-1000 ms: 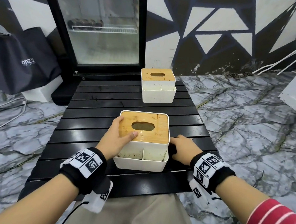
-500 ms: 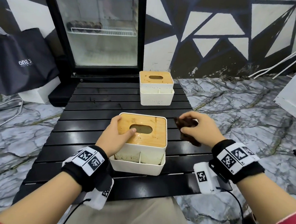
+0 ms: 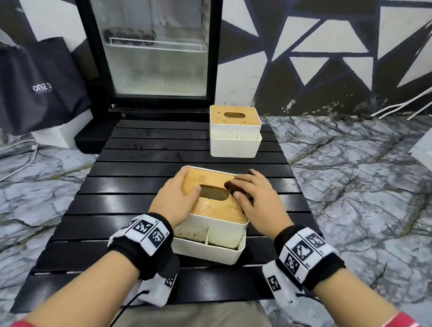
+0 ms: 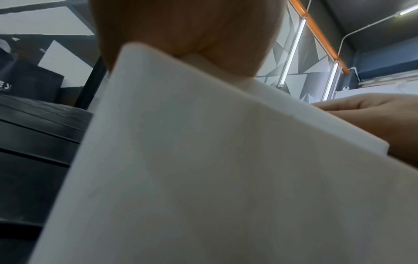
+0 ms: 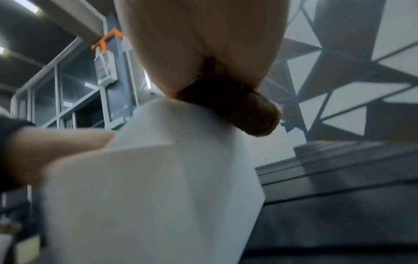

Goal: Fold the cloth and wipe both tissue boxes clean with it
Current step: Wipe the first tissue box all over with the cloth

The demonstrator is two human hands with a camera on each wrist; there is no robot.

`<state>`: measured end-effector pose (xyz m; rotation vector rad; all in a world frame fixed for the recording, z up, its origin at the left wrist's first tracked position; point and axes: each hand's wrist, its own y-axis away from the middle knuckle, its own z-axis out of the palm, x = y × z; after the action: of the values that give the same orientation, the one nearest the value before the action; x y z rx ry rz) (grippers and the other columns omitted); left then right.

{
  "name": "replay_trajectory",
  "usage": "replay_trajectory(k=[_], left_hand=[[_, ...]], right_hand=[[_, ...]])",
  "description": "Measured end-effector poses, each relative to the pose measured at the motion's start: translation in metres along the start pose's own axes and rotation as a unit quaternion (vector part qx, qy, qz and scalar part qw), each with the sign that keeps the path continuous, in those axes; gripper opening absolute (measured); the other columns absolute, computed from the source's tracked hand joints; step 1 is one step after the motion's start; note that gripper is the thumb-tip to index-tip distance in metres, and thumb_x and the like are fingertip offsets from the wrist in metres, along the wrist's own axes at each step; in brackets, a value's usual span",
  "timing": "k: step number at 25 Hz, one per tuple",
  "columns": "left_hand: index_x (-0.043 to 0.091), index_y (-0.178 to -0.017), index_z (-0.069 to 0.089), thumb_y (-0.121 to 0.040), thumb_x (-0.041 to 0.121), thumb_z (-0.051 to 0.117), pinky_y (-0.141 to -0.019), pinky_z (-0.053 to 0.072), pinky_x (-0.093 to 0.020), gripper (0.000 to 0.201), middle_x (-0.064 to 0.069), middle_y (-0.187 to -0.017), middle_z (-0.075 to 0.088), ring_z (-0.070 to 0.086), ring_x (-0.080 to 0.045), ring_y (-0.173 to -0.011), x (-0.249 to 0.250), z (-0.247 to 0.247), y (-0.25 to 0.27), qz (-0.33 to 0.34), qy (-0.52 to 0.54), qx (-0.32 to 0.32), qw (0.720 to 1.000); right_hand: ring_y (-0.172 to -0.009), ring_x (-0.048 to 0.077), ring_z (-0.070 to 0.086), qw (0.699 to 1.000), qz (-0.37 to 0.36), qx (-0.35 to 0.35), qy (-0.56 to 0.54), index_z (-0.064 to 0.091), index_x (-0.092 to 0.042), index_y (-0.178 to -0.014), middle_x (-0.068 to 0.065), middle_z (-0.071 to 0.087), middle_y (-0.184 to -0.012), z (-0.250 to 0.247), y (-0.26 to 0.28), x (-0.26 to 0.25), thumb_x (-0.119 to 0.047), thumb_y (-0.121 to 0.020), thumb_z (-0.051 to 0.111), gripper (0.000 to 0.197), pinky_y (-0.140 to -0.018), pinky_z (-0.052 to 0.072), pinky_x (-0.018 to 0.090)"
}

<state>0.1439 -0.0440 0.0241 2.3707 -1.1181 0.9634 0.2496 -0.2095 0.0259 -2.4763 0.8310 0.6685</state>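
The near tissue box [image 3: 213, 229], white with a wooden lid [image 3: 217, 209], stands on the black slatted table [image 3: 121, 203]. My left hand [image 3: 174, 201] grips its left side, thumb on the lid beside the slot. My right hand [image 3: 255, 198] holds a folded brown cloth [image 3: 233, 186] and presses it onto the lid's right part. The right wrist view shows the cloth [image 5: 244, 114] under the palm on the box's top edge [image 5: 158, 196]. In the left wrist view the white wall [image 4: 203, 178] fills the picture. The far tissue box [image 3: 233, 131] stands untouched at the table's back.
A glass-door fridge [image 3: 151, 45] stands behind the table. A black bag [image 3: 35, 84] leans at the back left over a white block. Marble floor [image 3: 359, 197] surrounds the table, with white cables at the left and a white panel at the far right.
My right hand picked the brown cloth up from the table to the right of the near box and brought it onto the wooden lid. My left hand stayed on the box.
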Motion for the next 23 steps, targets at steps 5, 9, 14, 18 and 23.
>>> replay_trajectory(k=[5, 9, 14, 18, 23], left_hand=[[0.032, -0.149, 0.020, -0.096, 0.040, 0.043, -0.097, 0.039, -0.033, 0.058, -0.003, -0.145, 0.040, 0.045, -0.025, -0.126, 0.001, 0.001, 0.000, -0.008, -0.017, 0.006, 1.000], [0.033, -0.148, 0.020, -0.096, 0.039, 0.042, -0.091, 0.038, -0.030, 0.057, -0.002, -0.145, 0.040, 0.046, -0.024, -0.124, 0.001, -0.001, 0.000, -0.002, -0.021, -0.008, 1.000], [0.033, -0.149, 0.019, -0.097, 0.039, 0.040, -0.095, 0.040, -0.034, 0.056, -0.004, -0.143, 0.041, 0.047, -0.025, -0.122, 0.002, 0.000, 0.001, 0.001, -0.026, -0.014, 1.000], [0.032, -0.149, 0.017, -0.098, 0.038, 0.039, -0.095, 0.040, -0.033, 0.056, -0.003, -0.145, 0.038, 0.047, -0.024, -0.122, 0.002, 0.000, 0.000, 0.004, -0.039, -0.013, 0.999], [0.033, -0.149, 0.019, -0.097, 0.038, 0.040, -0.092, 0.037, -0.029, 0.056, -0.001, -0.147, 0.037, 0.046, -0.024, -0.123, 0.002, -0.002, 0.000, 0.005, -0.035, -0.019, 0.999]], right_hand=[[-0.127, -0.005, 0.030, 0.994, -0.056, -0.010, -0.094, 0.064, -0.028, -0.111, -0.023, 0.051, -0.119, 0.005, 0.039, -0.001, -0.029, -0.084, 0.051, 0.031, -0.107, 0.018, 0.009], [-0.126, 0.007, 0.036, 0.996, -0.042, -0.010, -0.077, 0.065, -0.024, -0.111, -0.015, 0.054, -0.119, -0.002, 0.016, 0.006, -0.016, -0.088, 0.057, 0.026, -0.112, 0.025, 0.028], [-0.128, 0.004, 0.030, 0.998, -0.012, -0.005, -0.059, 0.063, -0.023, -0.115, -0.014, 0.053, -0.123, -0.001, 0.008, 0.002, -0.015, -0.089, 0.055, 0.028, -0.112, 0.021, 0.027], [-0.127, -0.001, 0.031, 0.995, -0.065, -0.026, -0.075, 0.064, -0.029, -0.112, -0.027, 0.048, -0.118, 0.002, 0.040, -0.003, -0.027, -0.084, 0.049, 0.031, -0.107, 0.020, 0.014], [-0.128, 0.009, 0.035, 0.995, -0.069, -0.028, -0.062, 0.064, -0.027, -0.112, -0.020, 0.052, -0.117, -0.002, 0.019, 0.006, -0.020, -0.088, 0.053, 0.027, -0.109, 0.022, 0.023]])
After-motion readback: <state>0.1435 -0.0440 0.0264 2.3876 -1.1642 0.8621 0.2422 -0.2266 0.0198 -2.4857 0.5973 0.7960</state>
